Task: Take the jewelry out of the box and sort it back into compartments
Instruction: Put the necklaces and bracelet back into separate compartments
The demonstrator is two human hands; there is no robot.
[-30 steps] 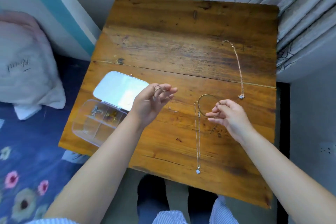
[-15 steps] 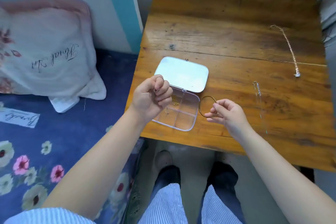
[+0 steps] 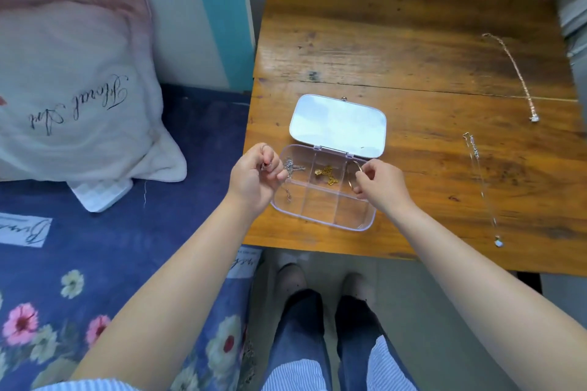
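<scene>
The clear box (image 3: 322, 197) sits at the table's (image 3: 413, 41) near-left corner, lid (image 3: 338, 125) open flat behind it. The left hand (image 3: 254, 176) hovers over the box's left edge, curled around small rings (image 3: 265, 165). The right hand (image 3: 381, 182) pinches a gold bangle (image 3: 351, 181) over the right compartments. Two necklaces (image 3: 514, 73) (image 3: 479, 174) lie along the table's right edge; the far half is bare wood

Box (image 3: 320, 197) sits at near-left of worktop (image 3: 413, 41), lid (image 3: 338, 125) flipped open on its far side. Chains in far-left (image 3: 293, 167) and far-middle (image 3: 327, 173) compartments. Two necklaces lie on worktop well right of box: one far (image 3: 511, 73), one near (image 3: 481, 181). Pillow (image 3: 73, 86) on bed (image 3: 95, 247), left of worktop.
</scene>
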